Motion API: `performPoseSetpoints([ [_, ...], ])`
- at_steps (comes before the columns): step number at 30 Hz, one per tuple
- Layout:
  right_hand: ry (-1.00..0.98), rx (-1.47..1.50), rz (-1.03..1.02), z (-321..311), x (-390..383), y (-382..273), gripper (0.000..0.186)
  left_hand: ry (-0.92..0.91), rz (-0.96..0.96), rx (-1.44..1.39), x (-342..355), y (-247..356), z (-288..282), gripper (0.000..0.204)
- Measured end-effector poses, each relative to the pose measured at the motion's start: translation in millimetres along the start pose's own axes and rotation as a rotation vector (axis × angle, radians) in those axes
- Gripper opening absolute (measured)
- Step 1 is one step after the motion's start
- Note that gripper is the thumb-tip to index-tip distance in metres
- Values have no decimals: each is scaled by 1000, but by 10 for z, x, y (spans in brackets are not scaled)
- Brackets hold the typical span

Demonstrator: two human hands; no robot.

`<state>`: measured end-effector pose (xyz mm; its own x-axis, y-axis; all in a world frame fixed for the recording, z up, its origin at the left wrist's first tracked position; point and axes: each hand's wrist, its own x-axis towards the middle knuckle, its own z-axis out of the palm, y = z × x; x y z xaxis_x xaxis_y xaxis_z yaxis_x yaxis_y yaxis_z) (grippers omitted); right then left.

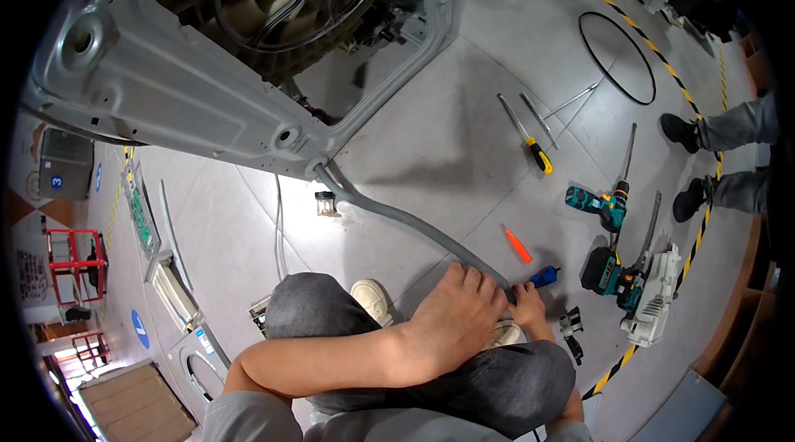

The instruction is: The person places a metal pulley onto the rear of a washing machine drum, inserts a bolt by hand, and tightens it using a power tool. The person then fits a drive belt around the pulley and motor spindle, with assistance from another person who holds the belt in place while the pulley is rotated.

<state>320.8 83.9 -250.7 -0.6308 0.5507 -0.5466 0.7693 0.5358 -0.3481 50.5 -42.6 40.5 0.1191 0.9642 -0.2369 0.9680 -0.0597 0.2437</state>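
In the head view, a big grey washing machine cabinet (215, 123) is tipped over. A grey drain hose (397, 215) comes out of a hole at the cabinet's near corner and runs down and right, away from it. The person's left hand (464, 307) is curled around the hose, well apart from the cabinet. The right hand (528, 309), just beyond the left, seems to pinch the hose near its far end; the fingers partly hide that spot.

To do this well, it should help to hold the hose firmly but not squash it, with no sharp bends and no hard tugs at the cabinet's hole. The cordless drill (609, 208) and yellow-and-black screwdriver (534, 148) lie right of the cabinet.
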Motion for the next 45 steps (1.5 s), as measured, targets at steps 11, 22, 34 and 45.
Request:
performPoseSetpoints([
  [11,189,149,-60,-424,-149,414,38,-93,-37,134,42,-218,-279,44],
  [22,285,265,-3,-591,-709,475,35,-343,-311,-185,1725,-1836,1034,55],
  [34,475,162,74,-1739,-414,589,44,369,-709,-83,3048,-2462,2238,67],
  [45,575,0,207,-3187,3365,1766,57,507,-873,28,3277,-2448,2673,64],
])
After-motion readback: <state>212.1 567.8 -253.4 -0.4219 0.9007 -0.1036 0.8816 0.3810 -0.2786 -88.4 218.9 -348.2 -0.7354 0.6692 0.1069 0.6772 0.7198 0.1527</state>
